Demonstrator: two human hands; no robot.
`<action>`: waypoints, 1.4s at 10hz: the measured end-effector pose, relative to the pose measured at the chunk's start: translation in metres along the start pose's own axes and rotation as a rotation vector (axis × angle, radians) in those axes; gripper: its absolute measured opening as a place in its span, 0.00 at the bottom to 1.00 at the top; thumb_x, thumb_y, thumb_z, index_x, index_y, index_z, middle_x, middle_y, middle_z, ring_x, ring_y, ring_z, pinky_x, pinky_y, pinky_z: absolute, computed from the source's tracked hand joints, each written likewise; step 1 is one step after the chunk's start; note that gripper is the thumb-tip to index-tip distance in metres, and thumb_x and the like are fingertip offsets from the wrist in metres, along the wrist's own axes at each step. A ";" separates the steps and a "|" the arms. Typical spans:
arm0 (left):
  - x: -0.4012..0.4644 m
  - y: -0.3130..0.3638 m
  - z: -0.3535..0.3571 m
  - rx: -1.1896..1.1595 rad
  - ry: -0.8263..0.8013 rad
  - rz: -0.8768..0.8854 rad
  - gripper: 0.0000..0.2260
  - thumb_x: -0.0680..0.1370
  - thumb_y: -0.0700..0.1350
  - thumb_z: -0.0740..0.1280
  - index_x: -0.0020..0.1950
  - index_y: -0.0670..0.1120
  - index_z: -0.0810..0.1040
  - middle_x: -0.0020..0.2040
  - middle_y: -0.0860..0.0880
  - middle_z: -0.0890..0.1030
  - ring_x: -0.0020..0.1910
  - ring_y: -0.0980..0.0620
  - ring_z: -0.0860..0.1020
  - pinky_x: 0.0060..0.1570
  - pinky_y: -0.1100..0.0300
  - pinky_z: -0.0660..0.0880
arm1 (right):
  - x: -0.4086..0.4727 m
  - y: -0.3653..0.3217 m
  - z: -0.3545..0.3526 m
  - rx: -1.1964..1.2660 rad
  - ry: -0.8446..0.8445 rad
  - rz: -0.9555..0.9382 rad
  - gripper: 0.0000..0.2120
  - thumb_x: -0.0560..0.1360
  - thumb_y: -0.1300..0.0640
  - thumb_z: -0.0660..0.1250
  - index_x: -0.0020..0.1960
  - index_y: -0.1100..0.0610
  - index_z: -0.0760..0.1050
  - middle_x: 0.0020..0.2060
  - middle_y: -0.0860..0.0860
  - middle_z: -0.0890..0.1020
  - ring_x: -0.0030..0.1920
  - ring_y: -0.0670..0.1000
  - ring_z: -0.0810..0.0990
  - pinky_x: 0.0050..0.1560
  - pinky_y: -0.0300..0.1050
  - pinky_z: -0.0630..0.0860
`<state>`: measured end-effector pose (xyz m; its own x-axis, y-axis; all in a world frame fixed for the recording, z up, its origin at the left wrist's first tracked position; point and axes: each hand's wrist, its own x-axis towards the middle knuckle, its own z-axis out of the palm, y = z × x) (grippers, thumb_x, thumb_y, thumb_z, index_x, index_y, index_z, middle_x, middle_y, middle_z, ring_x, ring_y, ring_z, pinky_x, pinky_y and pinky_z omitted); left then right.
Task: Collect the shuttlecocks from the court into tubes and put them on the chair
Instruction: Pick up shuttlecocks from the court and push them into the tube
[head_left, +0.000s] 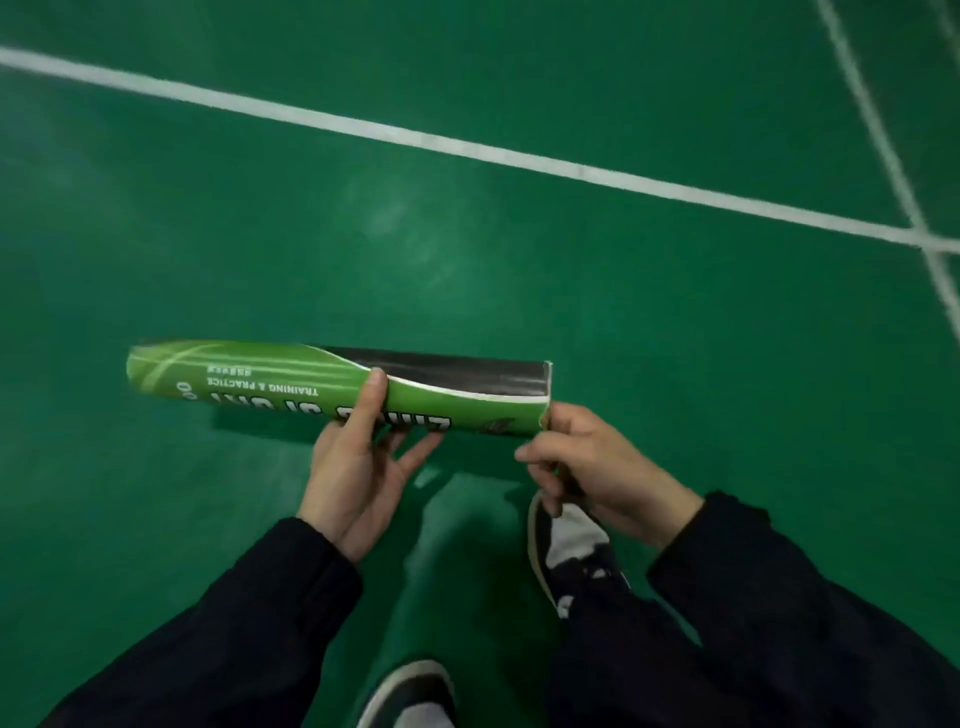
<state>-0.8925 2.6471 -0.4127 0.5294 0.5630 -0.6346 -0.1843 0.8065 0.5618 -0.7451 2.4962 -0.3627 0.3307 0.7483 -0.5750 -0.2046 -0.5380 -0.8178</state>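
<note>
While the tube (337, 387) is carried level above the green court floor (467, 234), the left hand (358, 467) supports it from beneath near mid-length: the thumb lies over the near side and the fingers reach under, part-spread, cradling rather than clamping. This hold probably keeps the open right end reachable. The right hand (597, 467) sits just at that end, below the rim, fingers curled inward (whether they pinch anything, or touch the rim, cannot be told). No shuttlecock or chair is visible. Two shoes (571, 551) and white court lines (467, 150) appear.
</note>
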 end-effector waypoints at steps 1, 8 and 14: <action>-0.010 -0.054 0.061 0.117 -0.248 -0.127 0.23 0.79 0.53 0.70 0.71 0.46 0.76 0.66 0.47 0.83 0.63 0.49 0.82 0.52 0.50 0.83 | -0.079 0.016 -0.045 0.136 0.186 0.027 0.14 0.80 0.63 0.66 0.65 0.57 0.74 0.26 0.50 0.74 0.26 0.49 0.69 0.27 0.45 0.70; -0.160 -0.403 0.244 0.287 -0.298 -1.369 0.16 0.85 0.46 0.60 0.62 0.43 0.86 0.70 0.33 0.75 0.69 0.27 0.70 0.62 0.41 0.79 | -0.412 0.299 -0.181 0.536 0.731 -0.149 0.21 0.75 0.71 0.61 0.61 0.53 0.79 0.48 0.50 0.84 0.41 0.40 0.81 0.41 0.33 0.77; -0.305 -0.616 0.394 1.142 -1.139 -0.659 0.15 0.78 0.57 0.71 0.58 0.50 0.80 0.54 0.49 0.83 0.60 0.48 0.83 0.58 0.45 0.81 | -0.554 0.417 -0.245 1.197 1.382 -0.439 0.11 0.79 0.53 0.68 0.58 0.58 0.78 0.49 0.51 0.85 0.30 0.49 0.77 0.31 0.40 0.76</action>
<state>-0.6140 1.9074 -0.3565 0.6300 -0.5821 -0.5140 0.6454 0.0244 0.7634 -0.7876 1.7623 -0.3790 0.8182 -0.3883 -0.4239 -0.1588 0.5561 -0.8158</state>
